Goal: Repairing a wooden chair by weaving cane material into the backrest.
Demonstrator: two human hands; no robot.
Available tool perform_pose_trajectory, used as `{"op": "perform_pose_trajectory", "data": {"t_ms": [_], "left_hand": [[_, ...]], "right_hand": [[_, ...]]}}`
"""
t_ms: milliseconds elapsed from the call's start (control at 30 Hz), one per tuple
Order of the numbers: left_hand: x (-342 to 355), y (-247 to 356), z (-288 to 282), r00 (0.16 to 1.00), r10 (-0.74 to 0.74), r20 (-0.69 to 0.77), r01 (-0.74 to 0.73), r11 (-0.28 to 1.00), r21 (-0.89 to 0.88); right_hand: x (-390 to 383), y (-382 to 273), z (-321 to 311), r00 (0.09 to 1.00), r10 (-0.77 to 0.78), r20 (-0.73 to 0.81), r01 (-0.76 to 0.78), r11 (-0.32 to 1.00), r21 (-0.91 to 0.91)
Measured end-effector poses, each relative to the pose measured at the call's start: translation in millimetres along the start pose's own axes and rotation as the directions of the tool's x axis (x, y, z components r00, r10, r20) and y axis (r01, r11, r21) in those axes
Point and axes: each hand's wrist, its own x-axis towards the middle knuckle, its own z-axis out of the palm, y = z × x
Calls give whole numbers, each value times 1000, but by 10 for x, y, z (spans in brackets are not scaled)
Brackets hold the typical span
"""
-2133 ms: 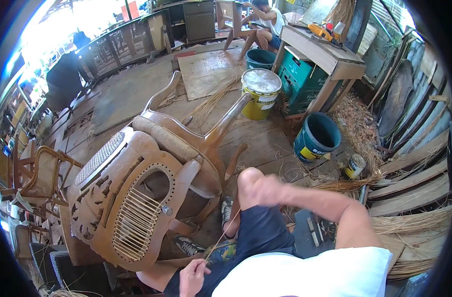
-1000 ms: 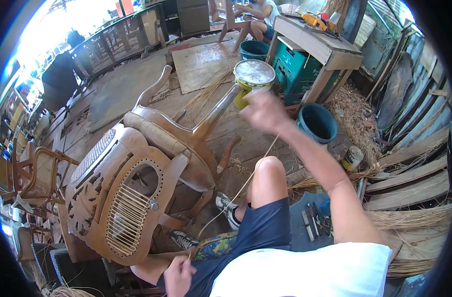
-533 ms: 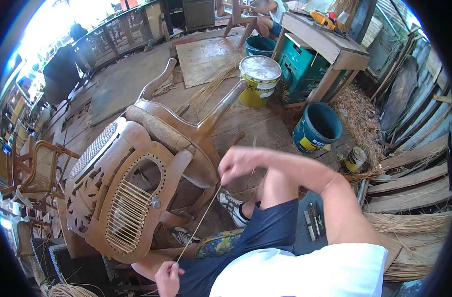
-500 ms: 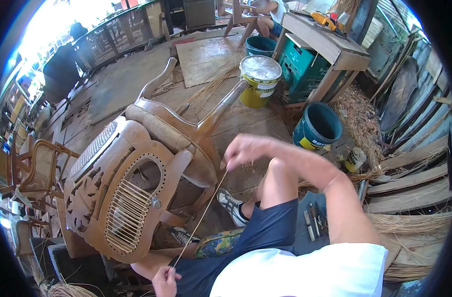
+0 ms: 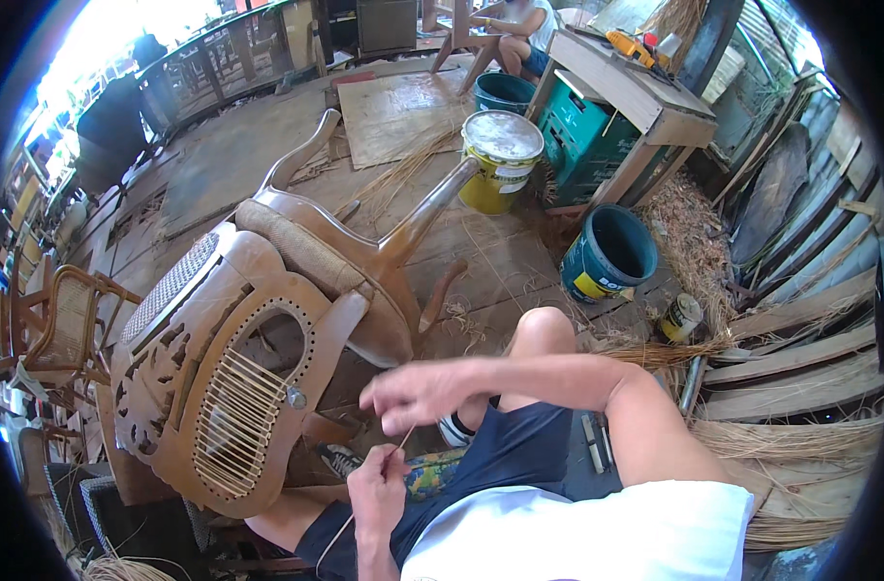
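Chair back lies left of both hands, right fingertips look nearer

Hands: apart, right just above and beyond the left. Left hand point(image 5: 378, 489) is pinched on a thin cane strand point(image 5: 336, 538), tail hanging below it over dark shorts point(image 5: 529, 441). Right hand point(image 5: 418, 395) is loose, fingers stretched out leftward, blurred; can't tell if it touches the strand's upper end

Strand: long axis slants lower left to upper right, through the left fist toward the right thumb. So it runs past the chair back point(image 5: 227, 329), not at it

Chair back: oval opening's long axis also leans up and right. Row of pale strands point(image 5: 236, 421) crosses it side to side. Round metal knob point(image 5: 295, 398) on the near rim is about level with the right fingertips. Depth is hard to judge here, "nearer" is by picture only

Further out: chair point(image 5: 321, 232) is tipped over, legs pointing away. Teal bucket point(image 5: 608, 257) beyond the right knee, bench point(image 5: 679, 131) with an orange power tool point(image 5: 631, 46) past that
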Motion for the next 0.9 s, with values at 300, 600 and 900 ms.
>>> {"op": "perform_pose_trajectory", "data": {"t_ms": [300,600,900], "left_hand": [[-617,-635,-912,972,-234,-36,236,970,68],[-317,-411,-596,975,-215,-58,218,974,52],[12,247,114,983,48,177,-55,998,32]], "right_hand": [[-403,163,-1061,986,166,24,-162,980,-115],[-769,173,-1725,835,-19,-549,-548,60,-835],[-635,98,1,996,-16,87,14,1000,21]]}}
